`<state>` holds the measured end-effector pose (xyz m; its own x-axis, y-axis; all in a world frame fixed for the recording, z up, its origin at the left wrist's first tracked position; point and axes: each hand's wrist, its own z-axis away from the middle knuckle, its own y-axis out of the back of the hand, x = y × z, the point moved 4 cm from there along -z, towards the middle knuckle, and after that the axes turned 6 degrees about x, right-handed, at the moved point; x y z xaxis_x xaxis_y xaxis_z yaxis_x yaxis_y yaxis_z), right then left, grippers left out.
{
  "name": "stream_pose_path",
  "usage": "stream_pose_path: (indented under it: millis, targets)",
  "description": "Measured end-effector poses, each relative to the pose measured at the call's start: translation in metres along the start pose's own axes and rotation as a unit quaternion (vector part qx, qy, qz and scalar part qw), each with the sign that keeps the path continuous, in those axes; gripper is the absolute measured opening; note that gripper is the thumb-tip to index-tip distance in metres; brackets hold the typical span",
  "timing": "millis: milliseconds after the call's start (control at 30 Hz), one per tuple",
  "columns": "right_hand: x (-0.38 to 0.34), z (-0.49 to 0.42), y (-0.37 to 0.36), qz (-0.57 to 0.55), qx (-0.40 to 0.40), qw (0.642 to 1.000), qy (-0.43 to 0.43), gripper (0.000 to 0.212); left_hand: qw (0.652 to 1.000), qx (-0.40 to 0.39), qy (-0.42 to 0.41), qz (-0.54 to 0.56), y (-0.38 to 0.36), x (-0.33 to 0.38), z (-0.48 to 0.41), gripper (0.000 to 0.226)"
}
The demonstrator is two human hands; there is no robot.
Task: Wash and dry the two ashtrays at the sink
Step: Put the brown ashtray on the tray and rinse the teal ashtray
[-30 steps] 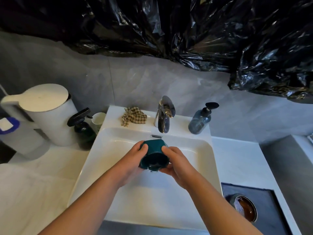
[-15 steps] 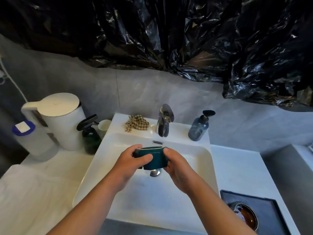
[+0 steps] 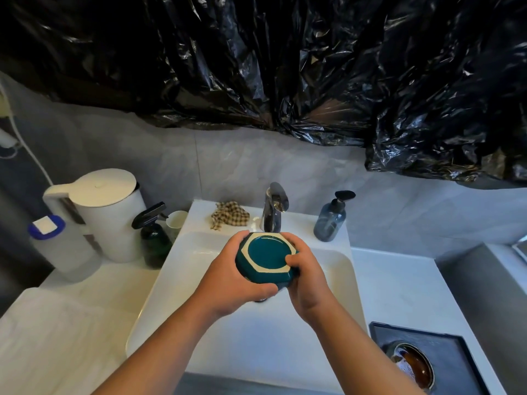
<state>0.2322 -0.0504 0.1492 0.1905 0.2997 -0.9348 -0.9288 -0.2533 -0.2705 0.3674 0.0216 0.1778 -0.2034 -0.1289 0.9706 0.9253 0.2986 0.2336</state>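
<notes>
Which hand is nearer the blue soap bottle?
Right. The right hand grips the teal ashtray below and left of the soap bottle; the left hand holds its other side, farther off.

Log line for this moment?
stage: washing | teal ashtray: underside showing, over sink | left hand: grips it | right hand: grips it

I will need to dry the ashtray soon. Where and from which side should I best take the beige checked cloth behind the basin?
Pinch the raised crumpled top of the beige checked cloth from above and the front, probably with the left hand: it lies bunched on the white sink ledge, left of the chrome tap.
</notes>
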Motion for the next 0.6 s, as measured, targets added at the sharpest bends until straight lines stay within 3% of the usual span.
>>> stream_pose_path:
  millis: [333, 600]
  targets:
    - [-0.019, 0.008, -0.007, 0.04, -0.01, 0.999, 0.028, 0.069, 0.988, 0.03, -0.103, -0.11, 0.008, 0.015, 0.015, 0.108]
    - [-0.028, 0.014, -0.011, 0.042, -0.027, 0.998, 0.034, 0.071, 0.981, 0.04, -0.129, -0.142, 0.01, 0.013, 0.017, 0.118]
